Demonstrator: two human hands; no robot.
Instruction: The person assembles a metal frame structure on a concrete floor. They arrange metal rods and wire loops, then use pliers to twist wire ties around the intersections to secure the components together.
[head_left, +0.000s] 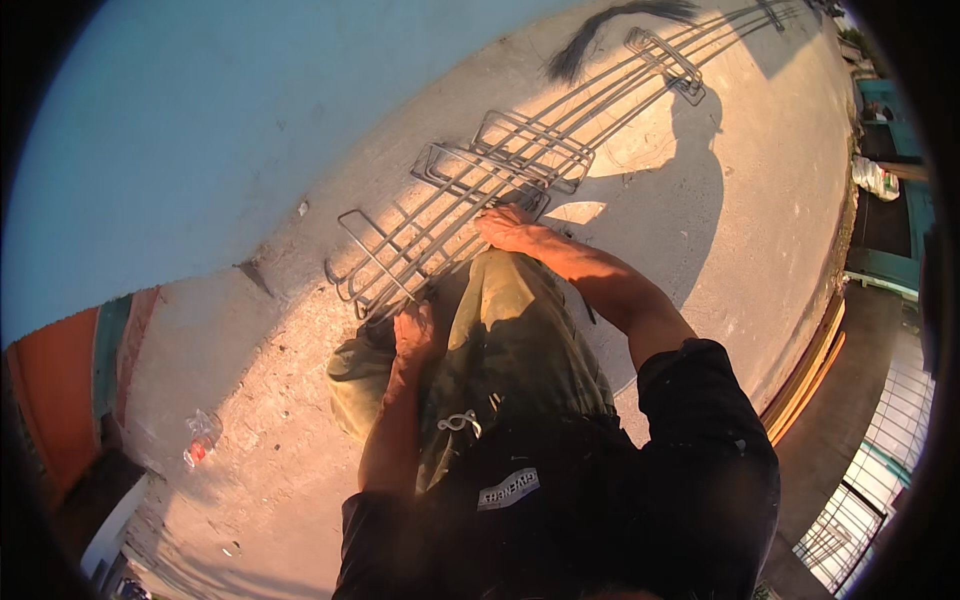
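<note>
Several long steel rebars (598, 106) run from in front of my knees toward the far right. Around them sit rectangular wire stirrups, one group (440, 167) at the middle and a single stirrup (375, 262) at the near left end. My left hand (413, 330) is closed at the lower corner of that near stirrup. Just beyond my right knee, my right hand (505, 228) is closed at the edge of the rebars, close to the middle stirrups. Its fingertips are partly hidden.
A bundle of dark tie wire (600, 35) lies beyond the bars. The blue wall (200, 150) borders the left. A clear plastic bag with something red (201, 440) is on the ground at lower left. Long yellowish strips (808, 375) lie along the right edge.
</note>
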